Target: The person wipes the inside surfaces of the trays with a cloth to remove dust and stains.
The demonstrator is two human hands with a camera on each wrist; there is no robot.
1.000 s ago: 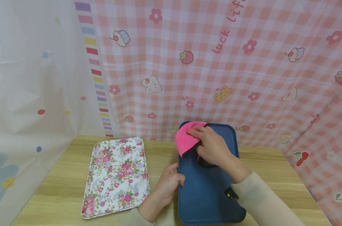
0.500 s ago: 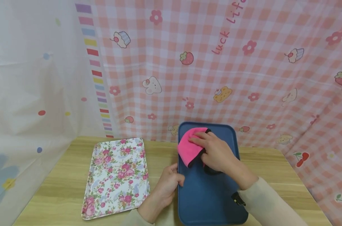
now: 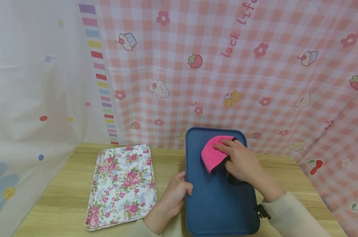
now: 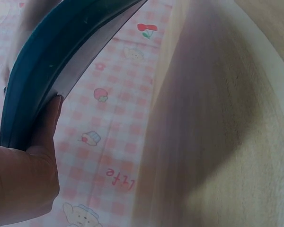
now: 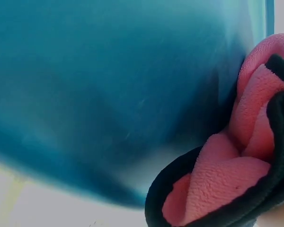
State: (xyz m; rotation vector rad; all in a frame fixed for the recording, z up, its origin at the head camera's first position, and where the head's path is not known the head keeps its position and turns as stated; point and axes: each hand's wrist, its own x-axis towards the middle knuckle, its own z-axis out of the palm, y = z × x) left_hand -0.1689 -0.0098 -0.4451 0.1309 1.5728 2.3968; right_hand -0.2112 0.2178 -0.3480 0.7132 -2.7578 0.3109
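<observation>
A blue rectangular tray (image 3: 217, 207) with rounded corners is held tilted up, its inner face toward me in the head view. My left hand (image 3: 174, 194) grips its left edge, thumb over the rim and fingers behind; the left wrist view shows the tray rim (image 4: 42, 61) pinched from both sides. In my right hand (image 3: 241, 161) is a bunched pink cloth (image 3: 212, 156) with black edging, pressed against the upper part of the tray. Close up in the right wrist view, the folds of the cloth (image 5: 227, 179) lie along the blue surface.
A white tray with pink flowers (image 3: 122, 187) lies on the wooden table (image 3: 60, 194) to the left. Behind the table hangs a pink checked curtain (image 3: 179, 79), with a pale dotted sheet (image 3: 42, 89) on the left side.
My right hand has moved the pink cloth from the tray's upper left edge down slightly, then right across its surface. The left hand keeps its grip on the tray's left edge.
</observation>
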